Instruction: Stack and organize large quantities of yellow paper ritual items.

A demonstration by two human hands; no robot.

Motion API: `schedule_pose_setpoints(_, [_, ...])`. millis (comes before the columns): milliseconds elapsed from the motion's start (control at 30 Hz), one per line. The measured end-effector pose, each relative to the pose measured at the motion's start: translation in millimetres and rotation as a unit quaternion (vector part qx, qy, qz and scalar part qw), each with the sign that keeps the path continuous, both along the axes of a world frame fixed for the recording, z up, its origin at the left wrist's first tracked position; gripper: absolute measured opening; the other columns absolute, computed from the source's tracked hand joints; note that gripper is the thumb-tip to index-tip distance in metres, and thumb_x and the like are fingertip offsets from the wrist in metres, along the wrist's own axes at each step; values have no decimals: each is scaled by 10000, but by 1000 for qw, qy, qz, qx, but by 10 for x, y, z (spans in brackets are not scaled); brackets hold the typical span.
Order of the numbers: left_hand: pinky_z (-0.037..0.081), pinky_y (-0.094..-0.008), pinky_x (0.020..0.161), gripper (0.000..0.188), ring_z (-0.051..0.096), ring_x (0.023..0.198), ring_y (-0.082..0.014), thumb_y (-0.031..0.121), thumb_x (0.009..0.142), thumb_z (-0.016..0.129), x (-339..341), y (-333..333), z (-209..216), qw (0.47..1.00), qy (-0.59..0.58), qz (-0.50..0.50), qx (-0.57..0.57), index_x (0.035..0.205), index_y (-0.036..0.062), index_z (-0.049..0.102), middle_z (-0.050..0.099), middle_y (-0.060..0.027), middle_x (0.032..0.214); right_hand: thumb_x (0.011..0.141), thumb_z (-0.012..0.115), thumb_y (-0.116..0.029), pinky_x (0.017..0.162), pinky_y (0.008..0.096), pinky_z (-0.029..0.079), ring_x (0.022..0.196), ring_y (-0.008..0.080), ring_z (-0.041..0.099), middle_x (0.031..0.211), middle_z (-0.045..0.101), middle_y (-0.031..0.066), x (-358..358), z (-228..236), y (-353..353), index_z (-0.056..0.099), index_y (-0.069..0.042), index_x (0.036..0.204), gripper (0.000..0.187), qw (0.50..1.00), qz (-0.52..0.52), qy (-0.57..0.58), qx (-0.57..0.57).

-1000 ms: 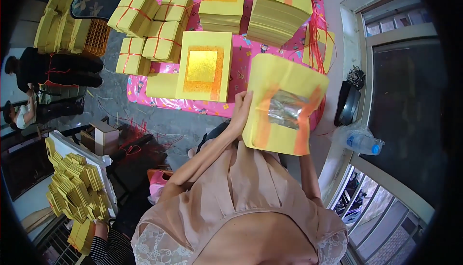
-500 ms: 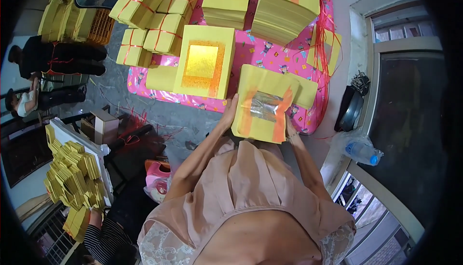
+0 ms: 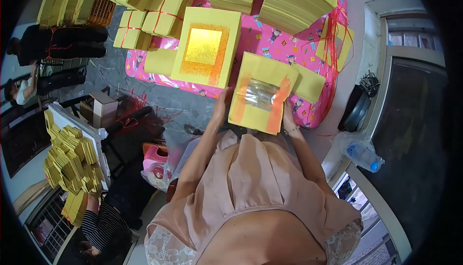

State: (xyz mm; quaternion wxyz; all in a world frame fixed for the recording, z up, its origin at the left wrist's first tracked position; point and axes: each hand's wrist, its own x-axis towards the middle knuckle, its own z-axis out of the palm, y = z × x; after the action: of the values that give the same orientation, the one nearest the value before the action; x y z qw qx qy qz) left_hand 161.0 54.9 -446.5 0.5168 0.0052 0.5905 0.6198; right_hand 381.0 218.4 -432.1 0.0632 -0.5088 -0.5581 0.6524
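Between my two hands is a stack of yellow joss paper (image 3: 262,94), its top sheet showing a silver foil patch flanked by orange bands. My left hand (image 3: 223,100) is pressed along its left edge, and my right hand (image 3: 288,113) grips the right edge; the fingers are mostly hidden. The stack is tilted in front of my lap, at the near edge of the pink patterned table (image 3: 263,33). Just left and beyond stands a taller yellow paper stack (image 3: 230,33) with a gold foil square. Loose yellow sheets (image 3: 310,84) lie right of my hands.
Bundles tied with red string (image 3: 166,12) sit at the far left, beside tall stacks (image 3: 294,4). Red strings (image 3: 333,43) hang over the table's right side. A plastic bottle (image 3: 361,156) lies in a bag at right. A co-worker (image 3: 103,221) handles folded yellow paper at lower left.
The table and its stacks appear higher in the picture as the view shifts. The paper stack stays between both my hands, now slightly more upright.
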Motion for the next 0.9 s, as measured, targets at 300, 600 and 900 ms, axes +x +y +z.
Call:
schedule_pose_setpoints(300, [507, -418, 928, 496, 636, 1032, -262, 430, 963, 356, 357, -61, 740, 902, -391, 156, -94, 1169, 47, 594, 654, -123, 1146, 1036, 374, -415, 1046, 353, 417, 1227, 168, 495, 1324, 536, 39, -26, 771, -219, 431, -74, 1397, 500, 899, -179, 134, -376])
schedule_pose_setpoints(600, [477, -450, 943, 551, 617, 1048, -285, 491, 928, 376, 337, 51, 661, 907, -393, 127, -83, 1193, 65, 605, 649, -127, 1155, 1017, 441, -396, 1017, 382, 457, 1170, 202, 557, 1294, 576, 48, -156, 688, -82, 478, -104, 1360, 452, 886, -192, 130, -402])
schedule_pose_setpoints(900, [204, -441, 1140, 763, 332, 1375, -292, 641, 916, 289, 184, 346, 603, 959, -271, 75, -39, 1440, 105, 430, 402, -123, 1497, 979, 491, -473, 959, 426, 502, 1107, 216, 607, 1255, 608, 52, -449, 745, 203, 531, -114, 1304, 486, 888, -250, 95, -374])
